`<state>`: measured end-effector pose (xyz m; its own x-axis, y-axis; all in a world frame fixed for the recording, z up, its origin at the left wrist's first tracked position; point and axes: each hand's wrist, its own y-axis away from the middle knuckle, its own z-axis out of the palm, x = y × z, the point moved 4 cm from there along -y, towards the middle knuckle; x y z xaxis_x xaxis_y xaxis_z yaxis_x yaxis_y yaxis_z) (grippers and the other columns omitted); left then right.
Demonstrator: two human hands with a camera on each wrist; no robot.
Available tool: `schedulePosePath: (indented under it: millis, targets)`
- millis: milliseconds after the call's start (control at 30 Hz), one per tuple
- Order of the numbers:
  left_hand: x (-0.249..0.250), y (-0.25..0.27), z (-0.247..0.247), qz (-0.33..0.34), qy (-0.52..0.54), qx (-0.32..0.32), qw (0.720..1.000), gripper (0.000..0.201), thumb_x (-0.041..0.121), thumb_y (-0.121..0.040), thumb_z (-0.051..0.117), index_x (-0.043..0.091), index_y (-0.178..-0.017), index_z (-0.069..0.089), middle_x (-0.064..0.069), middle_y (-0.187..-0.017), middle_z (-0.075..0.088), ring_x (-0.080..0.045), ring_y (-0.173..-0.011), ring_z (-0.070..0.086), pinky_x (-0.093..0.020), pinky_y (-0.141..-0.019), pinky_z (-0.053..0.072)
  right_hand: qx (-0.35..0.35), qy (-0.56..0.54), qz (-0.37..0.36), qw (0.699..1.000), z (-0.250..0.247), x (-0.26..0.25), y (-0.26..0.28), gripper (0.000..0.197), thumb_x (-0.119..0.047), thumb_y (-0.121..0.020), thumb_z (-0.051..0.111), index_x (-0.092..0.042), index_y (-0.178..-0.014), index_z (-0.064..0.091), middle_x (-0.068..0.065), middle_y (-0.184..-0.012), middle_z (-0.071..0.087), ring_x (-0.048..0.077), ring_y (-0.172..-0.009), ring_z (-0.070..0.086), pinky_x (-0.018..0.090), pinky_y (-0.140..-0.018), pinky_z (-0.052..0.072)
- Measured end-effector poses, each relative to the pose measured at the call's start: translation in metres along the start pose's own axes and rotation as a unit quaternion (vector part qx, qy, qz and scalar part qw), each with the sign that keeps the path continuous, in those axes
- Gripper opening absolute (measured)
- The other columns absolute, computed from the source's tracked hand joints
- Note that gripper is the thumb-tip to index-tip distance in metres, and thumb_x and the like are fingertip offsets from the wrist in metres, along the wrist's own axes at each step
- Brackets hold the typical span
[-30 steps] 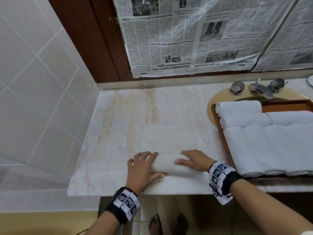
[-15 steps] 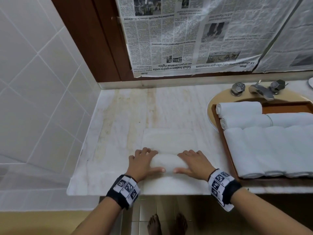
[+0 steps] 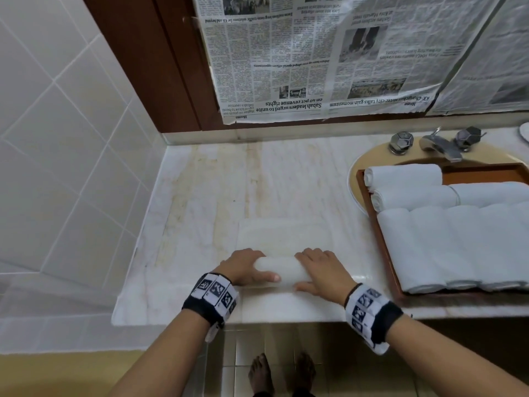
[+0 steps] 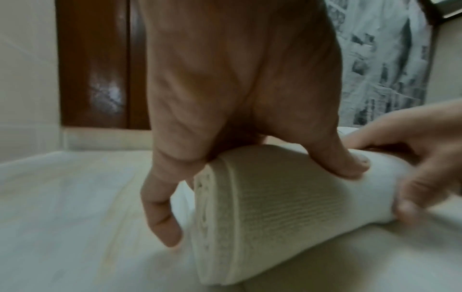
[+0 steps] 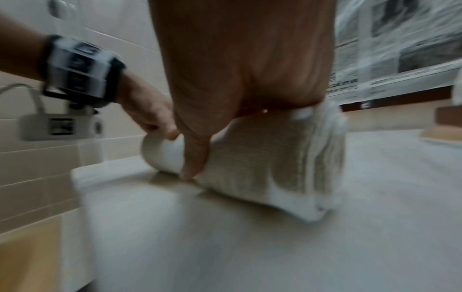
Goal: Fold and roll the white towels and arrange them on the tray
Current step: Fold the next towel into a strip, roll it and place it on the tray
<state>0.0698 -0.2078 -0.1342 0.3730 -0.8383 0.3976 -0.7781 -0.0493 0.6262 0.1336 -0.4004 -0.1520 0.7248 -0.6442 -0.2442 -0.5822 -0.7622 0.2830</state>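
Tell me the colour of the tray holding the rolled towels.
Reddish-brown wood; the tray shows best in the head view.

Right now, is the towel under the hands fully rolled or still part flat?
Part flat. Both hands grip the rolled part, left hand and right hand, while a flat stretch lies beyond it.

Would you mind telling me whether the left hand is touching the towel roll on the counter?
Touching. The left wrist view shows the left hand lying over the towel roll, thumb pressed onto its top; the head view agrees.
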Motion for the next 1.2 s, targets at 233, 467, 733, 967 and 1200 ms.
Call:
schedulePosePath:
  millis: [233,467,733,967,1200]
  targets:
    - [0.011,0.019,0.040,-0.003,-0.058,0.158,0.986,0.083,0.079,-0.077,0.056,0.037,-0.145,0.036,0.005,-0.142,0.043,-0.024,-0.131,0.036,-0.048,-0.102,0.032,-0.173,-0.189,0.029,0.966,-0.022,0.013,-0.019,0.059,-0.054,-0.074,0.079,-0.018,-0.118,0.061,-0.001,-0.111,0.061,0.021,-0.103,0.057,0.031,-0.083,0.044]
    - [-0.001,-0.004,0.015,0.017,0.047,-0.014,0.999,0.071,0.073,-0.071,0.072,0.030,-0.125,0.058,0.005,-0.123,0.061,-0.021,-0.117,0.055,-0.043,-0.101,0.045,0.108,0.072,0.030,0.991,0.013,-0.011,0.030,0.074,-0.061,-0.071,0.069,-0.016,-0.128,0.055,0.002,-0.113,0.060,0.025,-0.100,0.061,0.042,-0.089,0.047]
    - [0.013,0.029,0.049,0.042,-0.147,0.194,0.969,0.080,0.074,-0.083,0.051,0.041,-0.150,0.023,0.010,-0.151,0.035,-0.021,-0.138,0.032,-0.054,-0.112,0.019,-0.142,-0.154,0.030,0.977,-0.024,0.011,-0.005,0.058,-0.059,-0.076,0.073,-0.026,-0.122,0.061,-0.004,-0.116,0.063,0.020,-0.105,0.056,0.035,-0.089,0.044]
    - [0.010,0.003,0.029,0.027,-0.039,0.012,0.999,0.076,0.065,-0.077,0.071,0.037,-0.143,0.043,0.003,-0.135,0.053,-0.022,-0.125,0.049,-0.045,-0.103,0.037,0.101,0.024,-0.008,0.995,-0.007,0.003,0.029,0.074,-0.068,-0.066,0.069,-0.022,-0.122,0.058,-0.001,-0.116,0.059,0.023,-0.104,0.056,0.040,-0.088,0.044]
    - [0.014,0.009,0.020,0.004,-0.042,0.071,0.997,0.084,0.070,-0.075,0.068,0.034,-0.145,0.039,0.003,-0.144,0.034,-0.025,-0.133,0.034,-0.048,-0.108,0.032,0.002,-0.036,0.003,0.999,-0.017,0.010,0.002,0.067,-0.062,-0.075,0.069,-0.031,-0.133,0.054,-0.004,-0.122,0.056,0.019,-0.114,0.051,0.038,-0.099,0.032]
